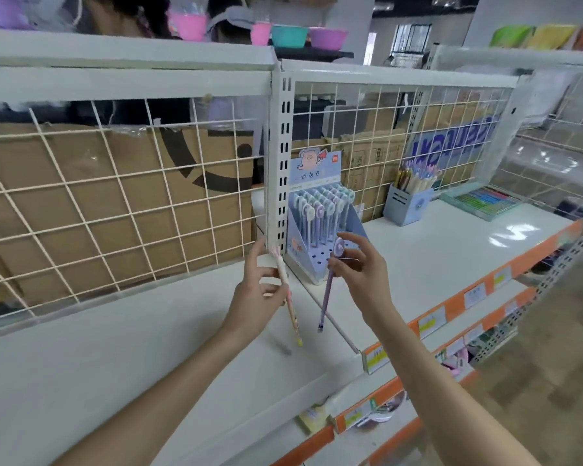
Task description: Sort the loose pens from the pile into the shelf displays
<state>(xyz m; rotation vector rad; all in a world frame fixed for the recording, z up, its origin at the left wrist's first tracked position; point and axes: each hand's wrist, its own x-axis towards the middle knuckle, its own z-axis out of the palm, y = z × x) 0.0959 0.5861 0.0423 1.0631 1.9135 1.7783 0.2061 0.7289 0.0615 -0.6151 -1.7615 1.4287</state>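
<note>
Plenty of bare white shelf (451, 250) to the right of the tiered pen display (320, 223), which sits jammed against the slotted upright post (281, 163) with the wire grid right behind it, and a blue pen cup (406, 205) stands further along. Right hand (359, 270) is raised just in front of the display, fingers pinching a purple pen (329, 290) near its round-capped top so it hangs tip down. Left hand (256, 294) is beside it, curled round a pink pen (288, 294) that tilts tip-down over the lower shelf's edge.
</note>
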